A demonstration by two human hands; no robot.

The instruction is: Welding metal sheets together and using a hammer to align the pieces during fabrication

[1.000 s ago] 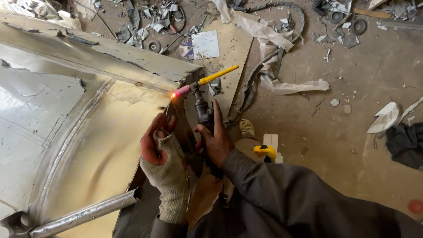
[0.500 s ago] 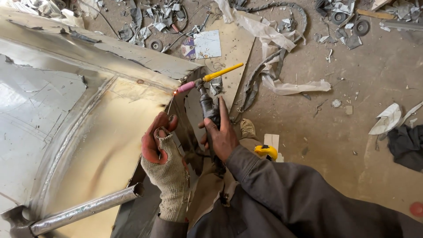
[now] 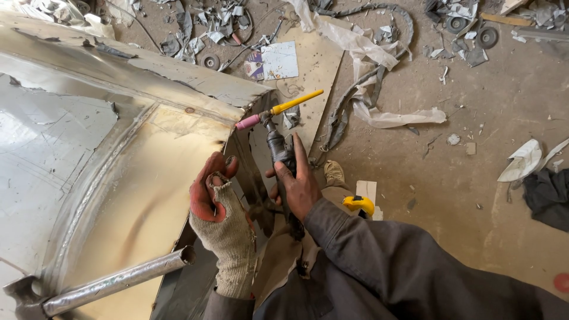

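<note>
My right hand grips the dark handle of a welding torch with a pink nozzle and a yellow back cap; the nozzle points at the upper edge of a large curved shiny metal sheet. No arc glows at the tip. My left hand, in a worn knit glove with red fingers, rests on the right edge of the sheet, fingers curled over it, just left of the torch hand.
A metal pipe juts from the sheet's lower left. A yellow tape measure lies on the dusty floor by my right arm. Hoses, white rags, a plywood board and scrap litter the floor behind.
The glowing arc at the torch tip a second ago has gone out. The torch has lifted slightly off the sheet edge. My left hand stays on the edge.
</note>
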